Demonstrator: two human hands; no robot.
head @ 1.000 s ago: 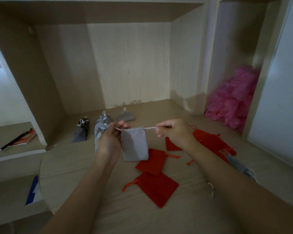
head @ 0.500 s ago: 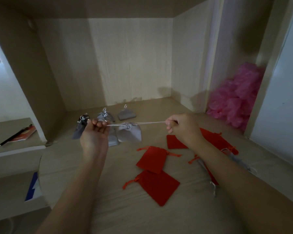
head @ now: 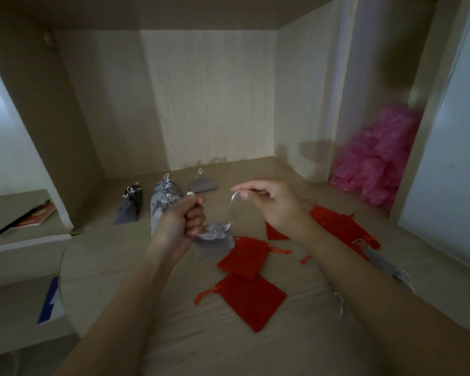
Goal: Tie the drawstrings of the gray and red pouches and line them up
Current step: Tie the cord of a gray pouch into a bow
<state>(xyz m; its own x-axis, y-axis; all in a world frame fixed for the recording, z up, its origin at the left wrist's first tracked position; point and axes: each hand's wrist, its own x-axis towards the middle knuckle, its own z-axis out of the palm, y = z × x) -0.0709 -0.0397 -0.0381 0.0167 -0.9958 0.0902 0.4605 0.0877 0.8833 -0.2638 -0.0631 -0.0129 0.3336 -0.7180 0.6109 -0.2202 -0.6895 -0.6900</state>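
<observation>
A gray pouch [head: 215, 240] with its mouth cinched hangs between my hands just above the desk. My left hand [head: 181, 221] is a fist gripping one silver drawstring end beside the pouch. My right hand [head: 269, 202] pinches the other drawstring [head: 232, 210], which curves down slack to the pouch. Tied gray pouches stand in a row at the back: one dark [head: 129, 206], one [head: 164, 196] partly behind my left hand, one [head: 202, 184] further right. Red pouches lie flat on the desk [head: 246, 257] [head: 248, 299], and more red ones [head: 337, 223] lie under my right forearm.
The wooden desk [head: 147, 267] sits in a shelf alcove with side walls left and right. A pink fluffy bundle [head: 377, 158] fills the right compartment. A red booklet with a pen [head: 30, 217] lies on the lower left shelf. A loose gray pouch [head: 385, 264] lies by my right arm.
The pouch went from open to cinched as my hands pulled the strings apart. Now my hands have come closer together, the strings are slack, and the pouch hangs lower.
</observation>
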